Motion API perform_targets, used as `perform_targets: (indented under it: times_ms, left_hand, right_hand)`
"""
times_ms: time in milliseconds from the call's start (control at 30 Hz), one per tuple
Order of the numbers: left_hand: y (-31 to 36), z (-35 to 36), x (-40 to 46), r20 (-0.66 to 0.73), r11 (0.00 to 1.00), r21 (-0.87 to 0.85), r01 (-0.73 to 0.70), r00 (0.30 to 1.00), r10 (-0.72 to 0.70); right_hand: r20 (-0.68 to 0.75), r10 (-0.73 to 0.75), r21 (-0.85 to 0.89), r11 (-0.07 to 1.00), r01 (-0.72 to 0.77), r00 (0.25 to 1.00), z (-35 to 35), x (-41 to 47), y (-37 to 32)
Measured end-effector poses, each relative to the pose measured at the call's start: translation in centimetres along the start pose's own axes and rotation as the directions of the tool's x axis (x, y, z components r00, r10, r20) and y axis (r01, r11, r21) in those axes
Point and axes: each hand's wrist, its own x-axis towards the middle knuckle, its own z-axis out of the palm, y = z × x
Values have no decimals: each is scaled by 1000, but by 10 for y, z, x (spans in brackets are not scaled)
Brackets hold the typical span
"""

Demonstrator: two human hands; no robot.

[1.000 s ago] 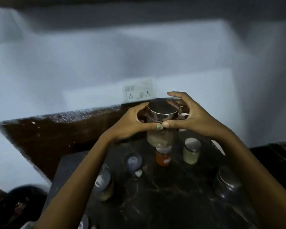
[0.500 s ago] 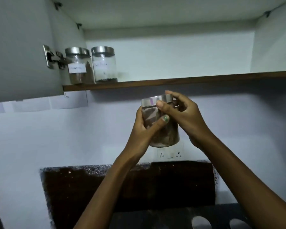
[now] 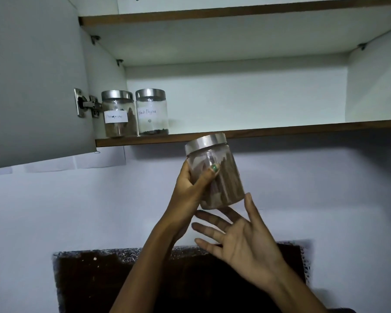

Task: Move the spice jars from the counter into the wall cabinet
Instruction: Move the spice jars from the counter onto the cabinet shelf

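Observation:
My left hand [image 3: 191, 188] grips a clear spice jar [image 3: 221, 175] with a steel lid and brown powder inside, tilted, its lid just below the front edge of the wall cabinet's bottom shelf [image 3: 269, 132]. Just under the jar, my right hand [image 3: 239, 240] is spread palm up with fingers apart; whether its thumb tip touches the jar's base is unclear. Two labelled jars stand on that shelf at its left end: one with brown contents [image 3: 119, 114] and one marked black pepper [image 3: 152, 111], side by side.
The cabinet door [image 3: 32, 82] hangs open at the left, its hinge [image 3: 86, 103] beside the jars. A second shelf [image 3: 235, 11] runs above. Most of the lower shelf to the right of the two jars is bare. A dark backsplash slab [image 3: 122, 279] lies below.
The jar has risen from above the counter up to the cabinet shelf edge. My right hand has let go of the lid and dropped below the jar, open. The counter has left the view.

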Motion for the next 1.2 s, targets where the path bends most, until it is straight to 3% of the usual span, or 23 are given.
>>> perform_targets:
  times_ms: [133,267,333,433,567,667,833,1033,1200]
  left_hand:
    - [3,-3,2,61,1000,-14,11,998,-10]
    - [5,-6,3,66,1000,-15,-8,998,9]
    - [3,-6,2,64,1000,-17,-13,998,14]
    - [0,-5,2,67,999,-34,-24,997,26]
    - [-2,-4,3,44,999,-45,-21,999,23]
    - [-3,-5,3,33,999,-34,-24,999,25]
    - [-3,-9,2,6,999,-21,-39,999,39]
    - [1,-12,3,-52,997,-33,-73,996,72]
    - [2,-15,4,-62,998,-9,-55,997,54]
  right_hand:
    - [47,-161,40,986,159,986,14,5,2]
    - [-87,-408,-122,910,397,909,22,9,2]
    - [-159,-559,-344,804,486,814,28,10,1]
    - [-130,-732,-626,583,517,668,34,14,3]
    - [-64,-831,-736,414,536,553,33,23,10]
    - [-47,-868,-774,344,532,494,34,28,15]
    - [-30,-873,-800,313,512,487,36,30,16]
    - [15,-817,-809,329,487,577,45,23,11]
    - [95,-830,-888,179,423,549,47,25,4]
